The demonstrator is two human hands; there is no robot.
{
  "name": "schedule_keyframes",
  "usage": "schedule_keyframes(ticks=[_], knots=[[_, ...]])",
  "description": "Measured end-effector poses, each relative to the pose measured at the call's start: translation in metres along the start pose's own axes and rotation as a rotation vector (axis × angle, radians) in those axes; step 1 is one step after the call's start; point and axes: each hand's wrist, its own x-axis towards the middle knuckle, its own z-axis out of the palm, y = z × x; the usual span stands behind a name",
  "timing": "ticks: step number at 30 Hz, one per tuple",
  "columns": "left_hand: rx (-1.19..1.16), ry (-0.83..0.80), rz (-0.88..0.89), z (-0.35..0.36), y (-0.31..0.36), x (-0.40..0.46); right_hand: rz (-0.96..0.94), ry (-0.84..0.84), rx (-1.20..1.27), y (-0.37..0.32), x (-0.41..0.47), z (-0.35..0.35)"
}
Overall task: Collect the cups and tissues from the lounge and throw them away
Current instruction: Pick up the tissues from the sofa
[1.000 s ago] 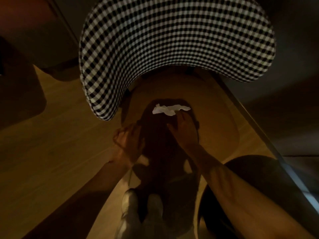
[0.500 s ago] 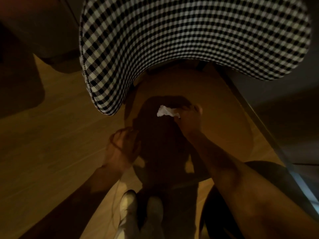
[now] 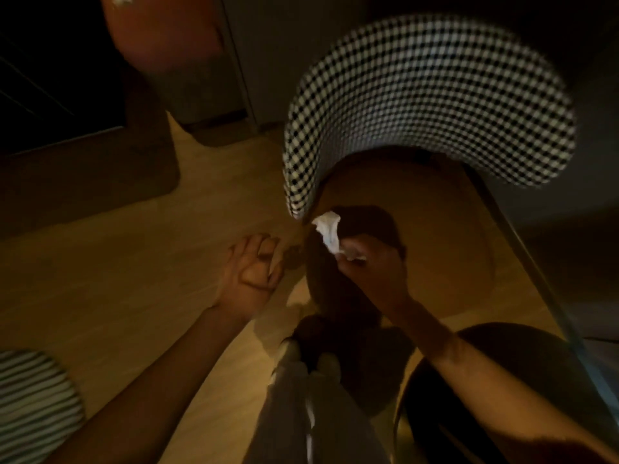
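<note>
the right hand pinches a crumpled white tissue just above the round wooden counter, beside the checkered chair back overhanging it, while the left hand, fingers loosely curled, holds nothing over the floor.

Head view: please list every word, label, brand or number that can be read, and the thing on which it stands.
There is none to read. The tissue in the right hand, the checked chair back, the wooden seat and the striped cushion carry no writing. The picture is dark and blurred.
</note>
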Motion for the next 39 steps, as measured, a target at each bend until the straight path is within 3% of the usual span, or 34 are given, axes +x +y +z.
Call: schedule_keyframes(ticks=[6,12,18,28,39], knots=[[0.008,0.053,-0.190,-0.086,-0.031,-0.064,-0.168,0.017,0.136,-0.121,-0.004,-0.017],[0.010,0.106,-0.324,-0.136,-0.089,-0.103,-0.281,-0.193,0.121,-0.216,0.032,0.013],[-0.044,0.130,-0.429,-0.169,-0.186,-0.084,-0.196,-0.275,0.089,-0.271,0.108,0.082],[-0.036,0.218,-0.326,-0.248,-0.321,0.032,-0.181,-0.144,0.049,-0.345,0.252,0.156],[-0.030,0.201,-0.279,-0.312,-0.420,0.245,-0.094,-0.105,0.097,-0.361,0.465,0.222]])
